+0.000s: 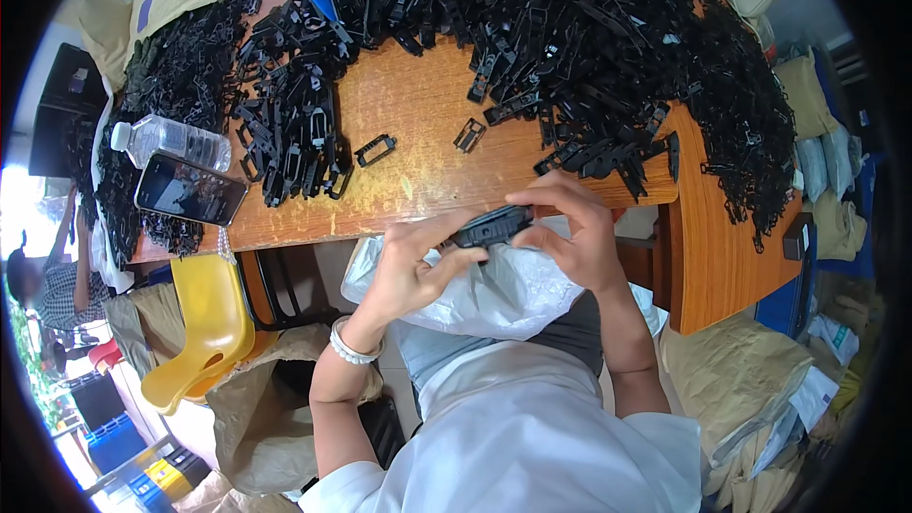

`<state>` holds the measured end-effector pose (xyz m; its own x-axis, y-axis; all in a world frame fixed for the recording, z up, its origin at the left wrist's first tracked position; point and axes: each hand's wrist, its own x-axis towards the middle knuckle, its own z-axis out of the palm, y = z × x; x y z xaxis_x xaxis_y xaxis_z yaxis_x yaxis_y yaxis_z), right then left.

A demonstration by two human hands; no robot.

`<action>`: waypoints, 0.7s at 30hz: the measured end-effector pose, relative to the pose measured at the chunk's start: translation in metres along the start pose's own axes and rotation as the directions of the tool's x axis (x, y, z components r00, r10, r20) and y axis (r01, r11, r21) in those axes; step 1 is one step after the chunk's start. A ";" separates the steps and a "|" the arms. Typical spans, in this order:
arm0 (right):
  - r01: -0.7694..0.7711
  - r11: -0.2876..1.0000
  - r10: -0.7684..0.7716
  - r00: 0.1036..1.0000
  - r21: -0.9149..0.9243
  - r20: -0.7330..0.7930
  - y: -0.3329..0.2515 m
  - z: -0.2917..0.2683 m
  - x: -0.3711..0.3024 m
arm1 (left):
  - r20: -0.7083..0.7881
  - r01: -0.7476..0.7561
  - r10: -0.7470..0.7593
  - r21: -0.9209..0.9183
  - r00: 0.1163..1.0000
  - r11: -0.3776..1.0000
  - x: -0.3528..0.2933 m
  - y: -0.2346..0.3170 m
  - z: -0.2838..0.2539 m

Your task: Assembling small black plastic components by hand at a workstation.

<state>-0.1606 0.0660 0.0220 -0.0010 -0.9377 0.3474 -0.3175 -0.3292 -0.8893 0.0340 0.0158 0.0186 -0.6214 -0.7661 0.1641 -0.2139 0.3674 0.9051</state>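
Observation:
Between my two hands, just past the table's front edge and above my lap, is a black plastic part, long and ribbed. My left hand pinches its left end with thumb and fingers. At the other end, the fingers and thumb of my right hand close on it. Beneath the part a white plastic bag lies across my lap. Two loose black frame-shaped pieces, one on the left and another on the right, rest on the tabletop beyond my hands.
Large heaps of black plastic parts cover much of the wooden table. At the left lie a clear bottle and a phone. A yellow chair and an opened paper sack stand left of me; more sacks are right.

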 end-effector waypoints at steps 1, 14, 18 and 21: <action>-0.060 0.995 0.057 0.998 0.079 0.041 0.002 -0.001 -0.002 | 0.058 0.093 -0.085 -0.139 0.995 0.986 -0.005 -0.003 0.000; 0.048 0.794 -0.111 0.991 -0.606 -0.068 0.041 0.044 0.039 | -0.131 0.076 0.069 0.850 0.989 0.522 0.056 -0.060 -0.042; 0.055 0.689 -0.147 0.987 -0.723 -0.065 0.054 0.047 0.045 | -0.159 0.058 0.094 0.746 0.983 0.663 0.058 -0.044 -0.043; 0.086 0.751 -0.208 0.972 -0.654 -0.111 0.052 0.046 0.042 | -0.270 0.320 -0.251 0.250 0.930 0.914 0.054 -0.031 -0.033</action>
<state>-0.1338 0.0048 -0.0230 -0.0399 -0.8307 0.5554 -0.8591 -0.2553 -0.4436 0.0315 -0.0541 0.0126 -0.3204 -0.9468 0.0312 -0.5828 0.2230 0.7814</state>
